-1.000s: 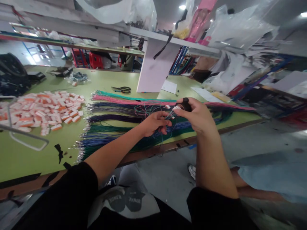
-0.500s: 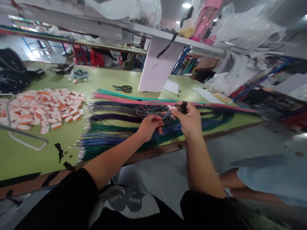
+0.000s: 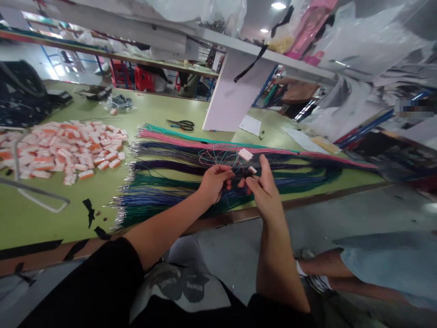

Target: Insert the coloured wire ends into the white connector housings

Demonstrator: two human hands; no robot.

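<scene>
My left hand point(image 3: 215, 182) is closed, with thumb and fingertips pinching thin wires point(image 3: 218, 157) that loop above it. Just right of it, my right hand point(image 3: 265, 189) has its index finger stretched up while the thumb and other fingers close together. What they grip is too dark and small to make out. A white connector housing point(image 3: 245, 155) with wires running into it sits above the two hands. A smaller white connector point(image 3: 252, 170) shows beside the right thumb. Beneath the hands lie long bundles of green and blue wires point(image 3: 164, 197).
A heap of white and orange connectors point(image 3: 68, 152) covers the table's left. Black scissors point(image 3: 182, 124) lie behind pink wires point(image 3: 170, 137). A white upright panel point(image 3: 225, 95) holds a cluttered shelf. A metal wire frame point(image 3: 41, 200) stands at the left; another person's legs point(image 3: 331, 269) are at the right.
My right hand has lowered and turned, its index finger now extended. The dark object seen at its fingers is no longer plain. The white connector housing shows more fully; the left hand still pinches wires.
</scene>
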